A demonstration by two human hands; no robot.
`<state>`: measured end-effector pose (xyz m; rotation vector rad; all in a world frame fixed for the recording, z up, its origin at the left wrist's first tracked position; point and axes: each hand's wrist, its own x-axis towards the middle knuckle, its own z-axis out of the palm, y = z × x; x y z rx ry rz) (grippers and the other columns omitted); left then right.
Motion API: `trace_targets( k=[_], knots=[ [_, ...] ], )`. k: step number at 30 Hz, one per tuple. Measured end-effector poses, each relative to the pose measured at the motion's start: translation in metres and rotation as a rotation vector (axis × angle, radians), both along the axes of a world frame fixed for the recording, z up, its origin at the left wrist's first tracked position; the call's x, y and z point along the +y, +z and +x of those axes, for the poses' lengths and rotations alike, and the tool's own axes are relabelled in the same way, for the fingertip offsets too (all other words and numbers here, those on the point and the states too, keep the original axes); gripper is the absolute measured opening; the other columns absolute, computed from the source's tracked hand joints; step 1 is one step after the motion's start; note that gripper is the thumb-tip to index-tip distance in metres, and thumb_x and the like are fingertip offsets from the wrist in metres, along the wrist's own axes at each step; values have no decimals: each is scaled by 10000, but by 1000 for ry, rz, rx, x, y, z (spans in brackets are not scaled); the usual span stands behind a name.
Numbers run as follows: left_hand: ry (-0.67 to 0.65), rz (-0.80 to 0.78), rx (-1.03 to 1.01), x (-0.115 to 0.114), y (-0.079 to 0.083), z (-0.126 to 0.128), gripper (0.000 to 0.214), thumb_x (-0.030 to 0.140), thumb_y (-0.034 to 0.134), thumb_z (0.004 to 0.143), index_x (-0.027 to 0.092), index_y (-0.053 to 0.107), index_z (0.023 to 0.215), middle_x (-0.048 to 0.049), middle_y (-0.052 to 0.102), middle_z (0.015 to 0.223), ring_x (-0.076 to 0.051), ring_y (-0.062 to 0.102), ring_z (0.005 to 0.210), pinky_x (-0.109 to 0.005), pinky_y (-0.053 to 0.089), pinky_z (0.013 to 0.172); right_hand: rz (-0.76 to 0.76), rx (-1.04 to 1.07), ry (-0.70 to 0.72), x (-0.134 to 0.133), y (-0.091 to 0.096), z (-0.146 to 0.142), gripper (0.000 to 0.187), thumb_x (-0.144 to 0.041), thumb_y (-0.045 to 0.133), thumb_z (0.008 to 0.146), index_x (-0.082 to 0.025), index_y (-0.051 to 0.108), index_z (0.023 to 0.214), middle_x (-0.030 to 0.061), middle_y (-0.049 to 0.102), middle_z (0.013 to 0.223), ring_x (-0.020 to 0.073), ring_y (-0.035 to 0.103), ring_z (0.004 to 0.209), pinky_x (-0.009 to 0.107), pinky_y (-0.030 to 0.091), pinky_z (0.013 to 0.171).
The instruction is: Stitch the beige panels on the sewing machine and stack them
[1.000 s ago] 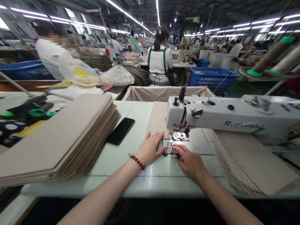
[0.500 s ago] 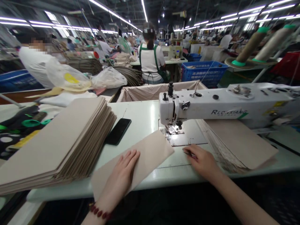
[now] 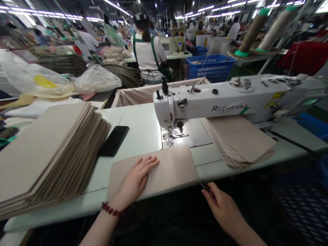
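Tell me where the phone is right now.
In the head view, the black smartphone lies on the white sewing table, right beside the stack of beige panels and left of the sewing machine head.

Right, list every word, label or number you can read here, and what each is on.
"RLCXXIANG" (middle letters uncertain): on the arm of the sewing machine.
A yellow label on the machine's right end: too small to read.
A yellow mark on the plastic bag: no readable text.
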<state>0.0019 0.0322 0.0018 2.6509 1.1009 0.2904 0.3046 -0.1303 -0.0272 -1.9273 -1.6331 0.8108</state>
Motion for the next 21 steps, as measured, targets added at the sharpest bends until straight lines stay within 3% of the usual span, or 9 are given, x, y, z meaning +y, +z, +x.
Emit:
trace_targets(
  k=[11, 14, 16, 19, 21],
  knots=[
    [-2, -14, 2, -3, 1, 2, 472, 168, 277, 976, 292, 361, 1423, -3, 347, 1490, -192, 291, 1386, -466, 191, 1168, 123, -178, 16, 15, -9, -16, 218, -356, 339, 993, -233, 470, 868, -4, 608, 639, 200, 633, 578, 274, 363, 507],
    [45, 2, 17, -2, 1, 1, 452, 267, 334, 989, 291, 329, 1440, -28, 260, 1530, -228, 246, 1403, -463, 206, 1158, 133, -121, -17, 12, -10, -13, 245, -360, 306, 1001, -240, 464, 858, -12, 584, 627, 191, 617, 573, 275, 368, 523],
    [98, 30, 35, 2, 2, 0, 547, 384, 435, 960, 277, 263, 1468, -73, 217, 1539, -282, 215, 1407, -506, 197, 1144, 157, -77, -48, 11, -9, -10, 229, -364, 309, 1000, -242, 466, 887, -16, 580, 643, 181, 609, 578, 272, 384, 536],
    [162, 11, 36, 10, 8, -1, 808, 519, 597, 842, 233, 195, 1481, -146, 367, 1425, -339, 337, 1322, -551, 263, 1086, 187, -78, -62, 12, 0, -5, 201, -390, 357, 984, -241, 487, 949, -23, 575, 661, 168, 600, 579, 268, 411, 540],
    [203, -56, 19, 10, 15, 1, 795, 539, 656, 783, 206, 308, 1415, -134, 499, 1232, -324, 474, 1163, -507, 387, 988, 233, -112, -44, 14, 12, -1, 197, -412, 412, 963, -242, 510, 970, -15, 586, 703, 162, 600, 598, 269, 439, 558]
  ],
)
